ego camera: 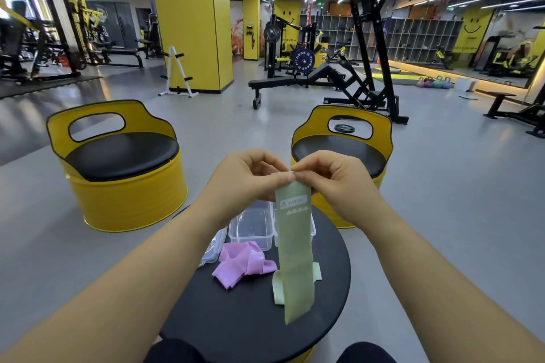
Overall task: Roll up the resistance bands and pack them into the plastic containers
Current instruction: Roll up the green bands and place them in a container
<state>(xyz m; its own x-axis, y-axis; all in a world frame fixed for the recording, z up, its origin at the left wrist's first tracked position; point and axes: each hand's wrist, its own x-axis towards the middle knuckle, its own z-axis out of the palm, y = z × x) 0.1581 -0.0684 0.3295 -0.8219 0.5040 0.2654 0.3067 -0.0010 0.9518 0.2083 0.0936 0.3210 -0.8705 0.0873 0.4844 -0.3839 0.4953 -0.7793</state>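
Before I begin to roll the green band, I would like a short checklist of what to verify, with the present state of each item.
1. Hold on the band: the left hand and the right hand both pinch the top end of the green band. Ok.
2. Band lies flat: the hanging length shows no twist. Ok.
3. First turn of the roll made: the fingers hide the top edge. Cannot tell.
4. Container ready: a clear container stands open on the table and looks empty. Ok.
5. Other band prepared: the pink band lies crumpled on the table, not rolled. Not ok.
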